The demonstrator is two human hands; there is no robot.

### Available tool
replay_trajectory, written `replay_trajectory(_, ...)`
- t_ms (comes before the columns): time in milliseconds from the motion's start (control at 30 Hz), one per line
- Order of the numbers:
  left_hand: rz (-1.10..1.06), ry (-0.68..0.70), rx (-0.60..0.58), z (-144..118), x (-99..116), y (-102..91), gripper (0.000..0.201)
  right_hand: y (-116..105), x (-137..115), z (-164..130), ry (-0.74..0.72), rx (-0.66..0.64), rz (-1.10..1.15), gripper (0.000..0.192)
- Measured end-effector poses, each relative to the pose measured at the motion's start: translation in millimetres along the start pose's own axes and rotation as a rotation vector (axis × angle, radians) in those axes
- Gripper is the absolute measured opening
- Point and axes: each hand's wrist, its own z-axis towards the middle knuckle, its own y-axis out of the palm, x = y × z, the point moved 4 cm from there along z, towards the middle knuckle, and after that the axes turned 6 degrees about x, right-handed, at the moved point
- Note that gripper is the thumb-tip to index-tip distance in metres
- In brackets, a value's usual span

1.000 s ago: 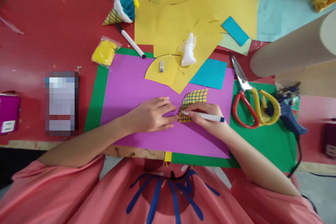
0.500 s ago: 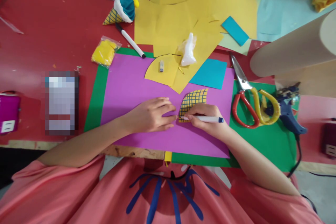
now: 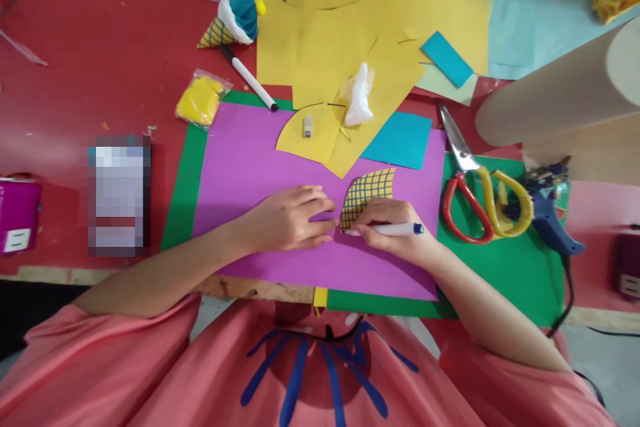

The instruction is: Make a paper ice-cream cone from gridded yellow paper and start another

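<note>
Right hand [image 3: 395, 230] curled, fingers pinched round a white pen [image 3: 395, 229], tip at the lower left corner of the gridded yellow piece [image 3: 365, 195], cap end pointing right. Left hand [image 3: 290, 219] flat, palm down, fingers loosely spread and gripping nothing, fingertips just left of the pen tip, pressing purple paper [image 3: 250, 167]. Scissors [image 3: 475, 193] well right of the grip. Far up-left, a clear bag [image 3: 201, 99] holding yellow stuff.
</note>
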Motion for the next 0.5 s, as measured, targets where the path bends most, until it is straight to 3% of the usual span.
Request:
replay_trajectory(167,-0.027,0.042,-0.051,-1.8,1.6,9.0,0.022,-1.2,-0.4,1.0,0.028,-0.019,0.024,0.020)
replay_trajectory(267,-0.032,0.034,-0.080,-4.1,1.7,14.7,0.024,-12.2,5.8,0.3,0.176,0.025,0.189,0.024)
replay_trajectory(400,-0.046,0.035,-0.079,-6.1,2.1,17.3,0.030,-46.1,13.9,-3.4,0.286,0.414,0.408,0.037)
replay_trajectory(500,-0.034,0.040,-0.072,-5.0,1.6,16.4,0.033,-67.6,11.4,-5.6,0.235,0.572,0.089,0.025)
